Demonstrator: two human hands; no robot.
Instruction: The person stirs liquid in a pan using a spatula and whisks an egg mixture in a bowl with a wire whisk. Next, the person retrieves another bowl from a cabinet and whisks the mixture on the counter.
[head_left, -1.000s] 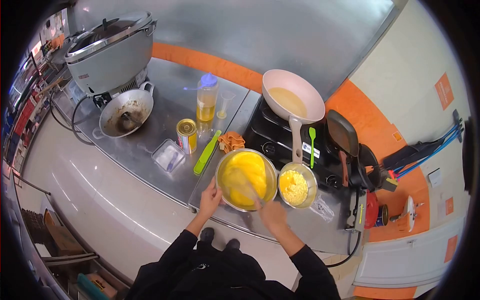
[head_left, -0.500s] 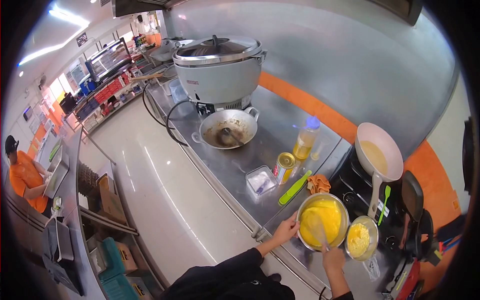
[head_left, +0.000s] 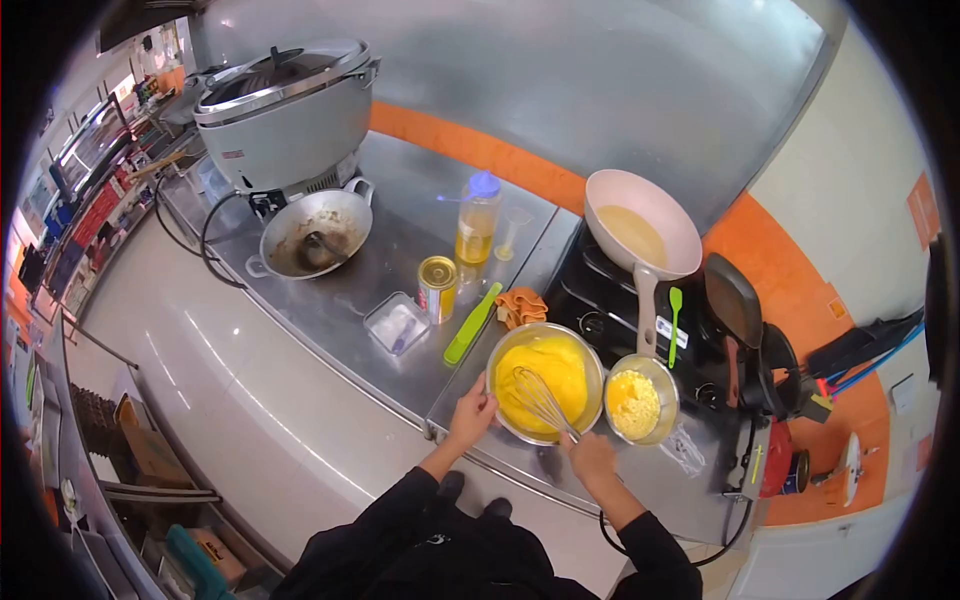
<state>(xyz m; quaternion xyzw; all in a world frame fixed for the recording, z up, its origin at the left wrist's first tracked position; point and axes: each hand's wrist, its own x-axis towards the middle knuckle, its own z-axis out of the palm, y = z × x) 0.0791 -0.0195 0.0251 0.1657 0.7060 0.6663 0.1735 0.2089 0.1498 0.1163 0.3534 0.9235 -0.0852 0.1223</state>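
A metal mixing bowl (head_left: 597,386) holds bright yellow liquid (head_left: 562,372), which looks like beaten egg. My left hand (head_left: 473,415) grips the bowl's left rim, fingers closed on it. In my right hand (head_left: 592,459) is the handle of a wire whisk (head_left: 540,398), its wires dipped in the yellow liquid. Just right of the bowl stands a smaller metal bowl (head_left: 672,392) with pale yellow bits and a deeper yellow patch (head_left: 634,403). An orange cloth (head_left: 521,308) and a light-green flat-bladed tool (head_left: 472,325) lie behind the mixing bowl.
A pale pink frying pan (head_left: 682,240) with liquid sits on the black stove (head_left: 580,300), near a green spatula (head_left: 675,322). Leftward are an oil bottle (head_left: 477,225), a can (head_left: 437,290), a clear container (head_left: 398,325), a used wok (head_left: 318,232) and a large rice cooker (head_left: 290,130).
My view has swung right, so the counter things sit further left and the person in orange is out of frame. The whisk, blurred before, now shows clearly in the bowl. Both hands keep their holds.
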